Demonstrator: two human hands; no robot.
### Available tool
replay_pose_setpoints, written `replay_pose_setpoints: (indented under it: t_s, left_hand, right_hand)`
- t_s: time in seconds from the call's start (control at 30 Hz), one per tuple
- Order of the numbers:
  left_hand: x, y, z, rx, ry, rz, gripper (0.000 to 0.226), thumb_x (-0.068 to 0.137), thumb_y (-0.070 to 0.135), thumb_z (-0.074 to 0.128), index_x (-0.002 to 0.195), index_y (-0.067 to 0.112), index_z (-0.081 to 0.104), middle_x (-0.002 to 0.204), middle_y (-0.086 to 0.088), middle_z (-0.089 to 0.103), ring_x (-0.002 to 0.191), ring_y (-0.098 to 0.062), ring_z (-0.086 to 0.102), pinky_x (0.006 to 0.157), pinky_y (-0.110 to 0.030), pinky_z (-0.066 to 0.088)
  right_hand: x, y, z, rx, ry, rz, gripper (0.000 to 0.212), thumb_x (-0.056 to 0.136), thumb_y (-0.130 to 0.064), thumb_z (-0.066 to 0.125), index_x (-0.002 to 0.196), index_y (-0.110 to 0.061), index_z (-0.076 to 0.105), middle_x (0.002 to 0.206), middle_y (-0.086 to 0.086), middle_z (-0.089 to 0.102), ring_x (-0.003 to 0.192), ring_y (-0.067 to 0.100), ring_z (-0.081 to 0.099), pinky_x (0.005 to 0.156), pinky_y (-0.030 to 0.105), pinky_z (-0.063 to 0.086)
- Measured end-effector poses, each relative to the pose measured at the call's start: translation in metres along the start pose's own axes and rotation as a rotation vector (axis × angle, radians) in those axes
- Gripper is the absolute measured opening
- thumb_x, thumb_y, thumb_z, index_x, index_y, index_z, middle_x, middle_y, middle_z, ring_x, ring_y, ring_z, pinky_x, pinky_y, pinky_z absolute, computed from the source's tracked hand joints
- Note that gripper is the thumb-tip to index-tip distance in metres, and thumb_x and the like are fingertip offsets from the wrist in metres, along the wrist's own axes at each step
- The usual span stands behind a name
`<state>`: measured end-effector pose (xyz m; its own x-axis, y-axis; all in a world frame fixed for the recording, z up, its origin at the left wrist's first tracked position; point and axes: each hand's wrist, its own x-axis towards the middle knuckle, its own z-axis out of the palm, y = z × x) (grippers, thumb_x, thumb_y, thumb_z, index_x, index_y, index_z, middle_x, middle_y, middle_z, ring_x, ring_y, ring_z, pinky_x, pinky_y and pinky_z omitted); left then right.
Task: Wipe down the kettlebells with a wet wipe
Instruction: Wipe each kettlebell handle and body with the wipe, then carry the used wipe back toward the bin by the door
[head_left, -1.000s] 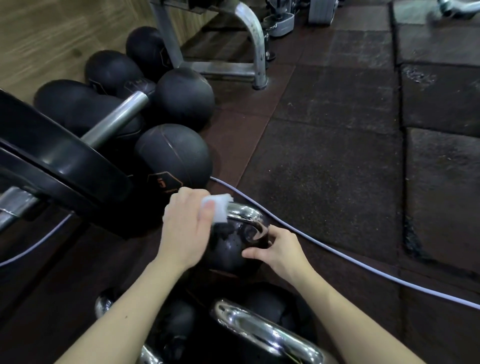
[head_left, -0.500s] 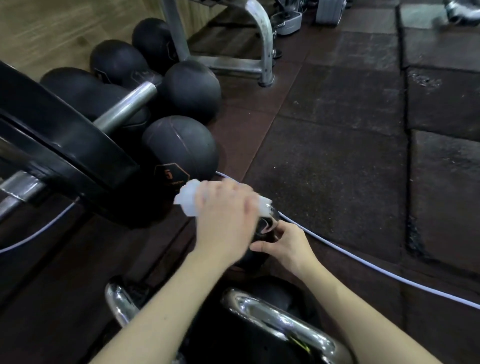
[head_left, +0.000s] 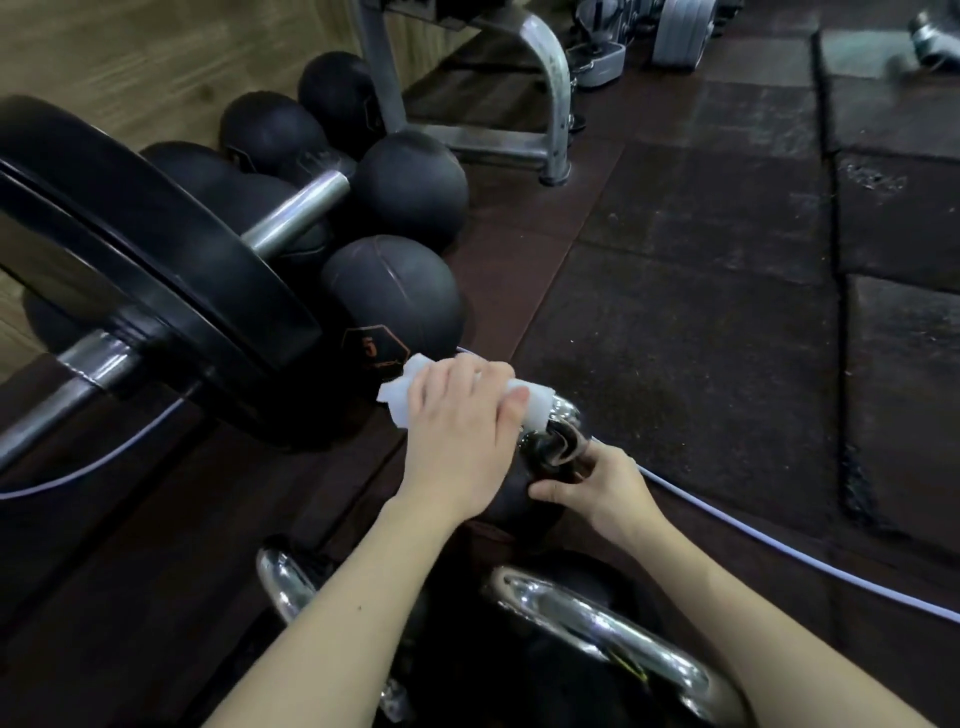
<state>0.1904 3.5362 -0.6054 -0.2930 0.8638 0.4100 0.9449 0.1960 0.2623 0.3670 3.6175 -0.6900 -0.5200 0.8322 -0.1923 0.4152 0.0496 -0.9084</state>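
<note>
Near the middle of the frame, a round black kettlebell (head_left: 524, 499) with a glossy chrome handle (head_left: 563, 423) sits on the coarse, speckled rubber floor tiles (head_left: 691, 322). The left hand (head_left: 457, 441) curls over the handle, gripping a crumpled white wet wipe (head_left: 402, 397) against the metal. The right hand (head_left: 597, 486) pinches the bell's shoulder just below, fingers bent. Matte black medicine balls (head_left: 395, 301) crowd the upper left.

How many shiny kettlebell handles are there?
3: one chrome kettlebell handle under the white wet wipe, two chrome handles nearest the camera, left and right. Arms may hide more.
</note>
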Motion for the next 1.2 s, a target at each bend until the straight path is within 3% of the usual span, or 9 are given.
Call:
replay_pose_setpoints:
  t_s: [0.13, 0.23, 0.33, 0.43, 0.53, 0.67, 0.9, 0.97, 1.2]
  left_hand:
    - [0.002, -0.014, -0.007, -0.321, -0.046, -0.317, 0.045, 0.108, 0.043, 0.02, 0.11, 0.022, 0.059, 0.103, 0.008, 0.049, 0.103, -0.022, 0.044, 0.101, -0.038, 0.036]
    - [0.0, -0.034, -0.015, -0.505, -0.171, -0.653, 0.055, 0.11, 0.036, 0.018, 0.127, 0.007, 0.061, 0.122, -0.017, 0.065, 0.116, -0.038, 0.059, 0.104, -0.046, 0.045]
    - [-0.014, -0.038, -0.032, -0.367, -0.324, -0.759, 0.047, 0.114, 0.025, 0.025, 0.13, -0.002, 0.06, 0.131, -0.023, 0.066, 0.125, -0.041, 0.062, 0.102, -0.044, 0.045]
    - [-0.012, -0.032, -0.063, -0.468, -0.199, -0.711, 0.047, 0.114, 0.032, 0.034, 0.123, -0.002, 0.066, 0.118, -0.024, 0.07, 0.113, -0.044, 0.065, 0.091, -0.042, 0.049]
    - [0.003, -0.031, -0.119, -0.532, -0.197, -0.643, 0.042, 0.112, 0.04, 0.032, 0.11, 0.015, 0.066, 0.106, -0.007, 0.071, 0.101, -0.027, 0.067, 0.082, -0.04, 0.051]
    - [0.037, -0.043, -0.219, -0.613, -0.171, -0.567, 0.041, 0.111, 0.048, 0.033, 0.106, 0.029, 0.069, 0.098, 0.005, 0.074, 0.095, -0.014, 0.068, 0.086, -0.033, 0.053]
    - [0.082, -0.052, -0.401, -0.482, -0.079, -0.417, 0.045, 0.112, 0.043, 0.041, 0.073, 0.024, 0.053, 0.068, 0.008, 0.055, 0.063, -0.005, 0.05, 0.065, -0.03, 0.04]
    - [0.092, -0.054, -0.44, -0.476, -0.07, -0.407, 0.044, 0.108, 0.048, 0.049, 0.08, 0.016, 0.057, 0.07, 0.0, 0.057, 0.065, -0.009, 0.049, 0.069, -0.036, 0.044]
    - [0.117, -0.046, -0.476, -0.371, -0.004, -0.368, 0.017, 0.097, 0.032, 0.071, 0.085, 0.022, 0.064, 0.07, 0.007, 0.061, 0.067, 0.0, 0.056, 0.06, -0.013, 0.042]
  right_hand:
    - [-0.004, -0.008, -0.002, -0.004, -0.037, 0.033, 0.037, 0.063, -0.025, 0.099, 0.093, -0.033, 0.079, 0.094, -0.022, 0.079, 0.094, -0.005, 0.071, 0.092, 0.023, 0.052]
    - [-0.006, -0.012, -0.009, -0.107, -0.059, 0.055, 0.039, 0.066, -0.026, 0.098, 0.1, -0.027, 0.079, 0.09, -0.029, 0.076, 0.09, -0.012, 0.067, 0.087, 0.014, 0.049]
    - [-0.021, -0.016, -0.029, -0.316, -0.156, 0.116, 0.08, 0.067, -0.043, 0.095, 0.14, -0.027, 0.064, 0.129, -0.024, 0.066, 0.123, 0.001, 0.059, 0.1, 0.011, 0.041]
    - [-0.047, -0.023, -0.058, -0.413, -0.138, 0.164, 0.106, 0.065, -0.065, 0.086, 0.156, -0.03, 0.043, 0.15, -0.01, 0.055, 0.141, 0.011, 0.049, 0.112, 0.026, 0.039]
    - [-0.061, -0.065, -0.091, -0.482, -0.003, 0.113, 0.084, 0.08, -0.06, 0.078, 0.152, -0.027, 0.049, 0.15, -0.003, 0.058, 0.14, 0.015, 0.051, 0.115, 0.031, 0.041]
    - [-0.073, -0.184, -0.117, -0.546, 0.096, -0.013, 0.055, 0.093, -0.042, 0.073, 0.144, -0.024, 0.059, 0.141, -0.003, 0.065, 0.13, 0.008, 0.056, 0.097, 0.017, 0.037]
    - [-0.094, -0.408, -0.097, -0.619, -0.032, -0.216, 0.059, 0.096, -0.052, 0.065, 0.146, -0.021, 0.056, 0.147, -0.003, 0.059, 0.136, 0.016, 0.054, 0.108, 0.025, 0.039]
    - [-0.095, -0.459, -0.091, -0.598, -0.021, -0.305, 0.059, 0.097, -0.053, 0.063, 0.145, -0.02, 0.057, 0.147, -0.001, 0.059, 0.135, 0.017, 0.053, 0.111, 0.028, 0.04]
    - [-0.088, -0.524, -0.094, -0.644, -0.037, -0.445, 0.07, 0.089, -0.071, 0.051, 0.143, -0.027, 0.057, 0.146, -0.006, 0.059, 0.134, 0.015, 0.054, 0.112, 0.037, 0.044]
